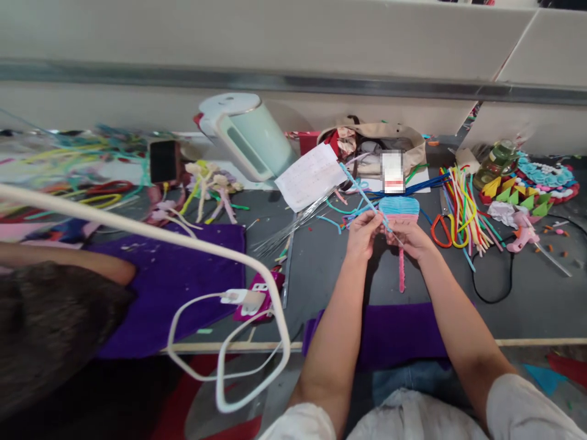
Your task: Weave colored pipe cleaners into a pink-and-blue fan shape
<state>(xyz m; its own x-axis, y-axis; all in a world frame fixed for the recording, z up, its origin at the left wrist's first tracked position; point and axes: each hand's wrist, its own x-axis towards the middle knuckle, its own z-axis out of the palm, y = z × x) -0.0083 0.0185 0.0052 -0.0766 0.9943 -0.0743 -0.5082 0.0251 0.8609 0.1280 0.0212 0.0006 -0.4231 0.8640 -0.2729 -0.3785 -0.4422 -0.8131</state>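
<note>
Both of my hands are close together above the grey table. My left hand (365, 231) is closed, its fingers pinching a light blue pipe cleaner (359, 188) that slants up to the left. Beside it, my right hand (409, 237) is closed on the lower part of the same strand, where a thin wire end shows. Just behind my hands lies a flat blue and pink piece (398, 208) made of rows of pipe cleaners. A pink fuzzy stem (402, 272) shows below them.
Orange-handled scissors (441, 231), bundled pipe cleaners (470, 211) and a pink glue gun (524, 232) lie right. Left are a white paper (312, 177), thin wires (298, 223), a tilted pale green lamp-like object (257, 134), a white cable (183, 235) and another person's arm (92, 263).
</note>
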